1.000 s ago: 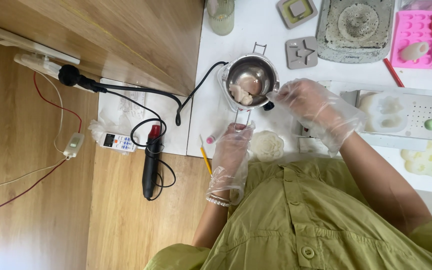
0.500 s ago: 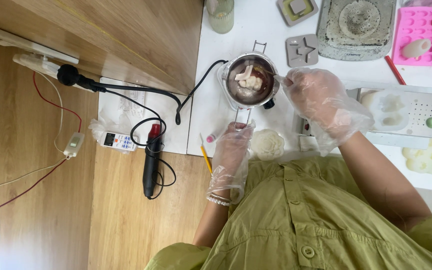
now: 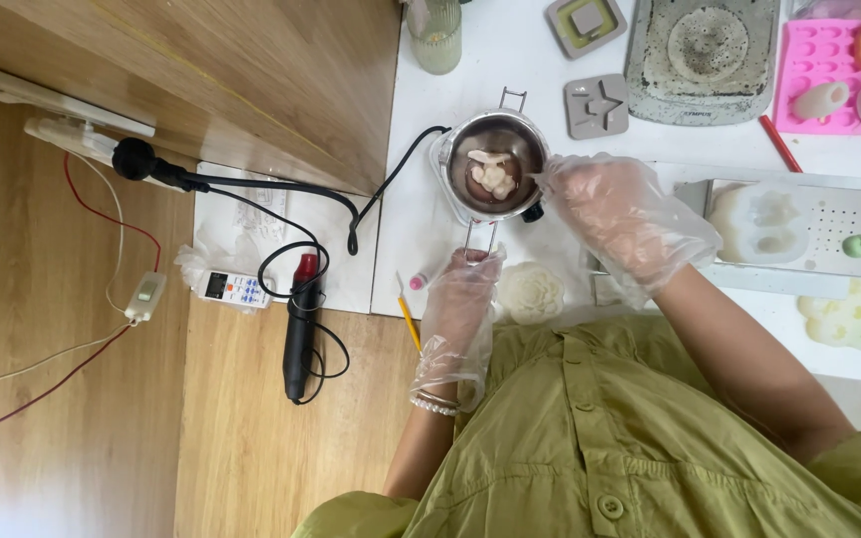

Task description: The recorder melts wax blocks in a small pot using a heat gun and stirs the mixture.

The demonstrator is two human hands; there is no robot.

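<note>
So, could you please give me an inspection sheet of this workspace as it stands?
Surface: white table, crowded.
Job's things: small metal pot with pale lumps inside.
Clutter: pink mould, grey moulds, ribbed glass, pencil.
Hands: gloved left hand holds the pot handle; gloved right hand at the pot's rim, pinching something thin.
Cables: black cord runs to the pot's base; red wire on the floor.
Surroundings: wooden floor, remote.

White remote [image 3: 234, 288] with small dark screen, coloured buttons, lies in clear plastic bag [image 3: 201, 261] on white sheet [image 3: 251, 214], left of counter [image 3: 421, 229].
</note>
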